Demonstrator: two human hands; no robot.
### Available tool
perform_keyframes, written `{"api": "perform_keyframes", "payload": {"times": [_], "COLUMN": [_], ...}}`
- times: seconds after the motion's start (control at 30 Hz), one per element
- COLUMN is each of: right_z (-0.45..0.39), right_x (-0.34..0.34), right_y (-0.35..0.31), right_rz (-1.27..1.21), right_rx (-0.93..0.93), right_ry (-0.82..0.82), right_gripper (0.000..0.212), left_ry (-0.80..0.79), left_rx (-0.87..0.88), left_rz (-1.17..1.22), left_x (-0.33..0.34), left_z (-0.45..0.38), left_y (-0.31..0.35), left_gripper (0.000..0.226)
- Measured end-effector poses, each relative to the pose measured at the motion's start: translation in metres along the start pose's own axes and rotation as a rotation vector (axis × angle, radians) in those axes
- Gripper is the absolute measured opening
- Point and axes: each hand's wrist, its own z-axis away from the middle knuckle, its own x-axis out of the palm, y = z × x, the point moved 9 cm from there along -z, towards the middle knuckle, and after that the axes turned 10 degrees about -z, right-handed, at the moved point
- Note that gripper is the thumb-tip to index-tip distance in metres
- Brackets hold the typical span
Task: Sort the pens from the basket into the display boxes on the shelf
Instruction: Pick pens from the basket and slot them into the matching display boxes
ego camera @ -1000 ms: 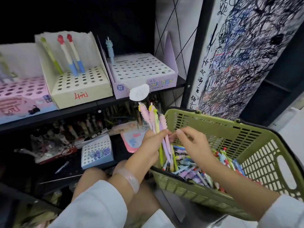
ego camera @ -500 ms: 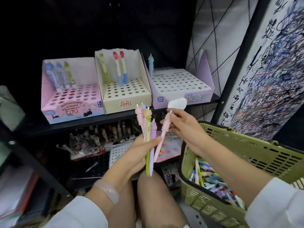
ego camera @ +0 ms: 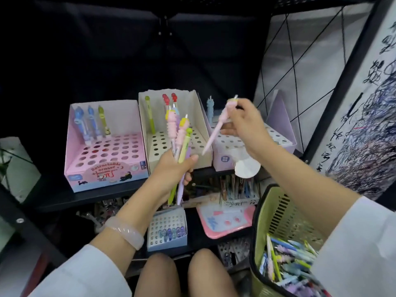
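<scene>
I read this as the placing step; my right hand [ego camera: 246,125] pinches a single pink pen [ego camera: 216,127] near its ridged top, tip slanting down and to the left, held above the lilac display box [ego camera: 287,129] at the right end of the shelf [ego camera: 85,200]; that box has one blue pen [ego camera: 209,109] standing at its back left corner, and its top is mostly hidden behind my hand. My left hand [ego camera: 175,170] has its grip clenched round a bundle of pens [ego camera: 180,138], pink, yellow-green and lilac, tops upward, in front of the cream display box [ego camera: 201,133]. The next move, as I judge it, calls for turning the pink pen upright and lowering its tip into a free hole; which hole I cannot tell from here; the slant would need correcting first or the tip may skid on the card. The pink display box [ego camera: 102,174] to the left carries three pens in its back row; the cream one carries a green and two red-topped. The green basket [ego camera: 278,213] sits at my lower right, many pens lying loose in it, so the sorting looks far from done. The shelf is dark, with a lower shelf of small stock beneath; a scribbled panel [ego camera: 364,125] stands at the right; the room behind is black.
</scene>
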Motion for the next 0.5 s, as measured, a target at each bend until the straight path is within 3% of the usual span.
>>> {"api": "perform_keyframes", "payload": {"times": [0.1,0.2,0.33,0.5], "right_z": [-0.040,-0.076,-0.107,-0.124], "right_x": [-0.029,-0.050,-0.058,-0.052], "right_y": [-0.011,-0.001,0.014,0.027], "right_rz": [0.190,0.445,0.672,0.680], "right_rx": [-0.134,-0.137,-0.100,-0.147], "right_ry": [0.146,0.235,0.236,0.185], "right_gripper": [0.017,0.026,0.026,0.026], "left_ry": [-0.030,-0.054,-0.049,-0.004], "left_rx": [0.029,0.044,0.041,0.021], "left_rz": [0.033,0.095,0.128,0.130], "left_x": [0.001,0.004,0.008,0.006], "left_z": [-0.016,-0.030,-0.044,-0.058], "left_y": [0.010,0.018,0.026,0.034], "left_gripper": [0.016,0.016,0.018,0.016]}}
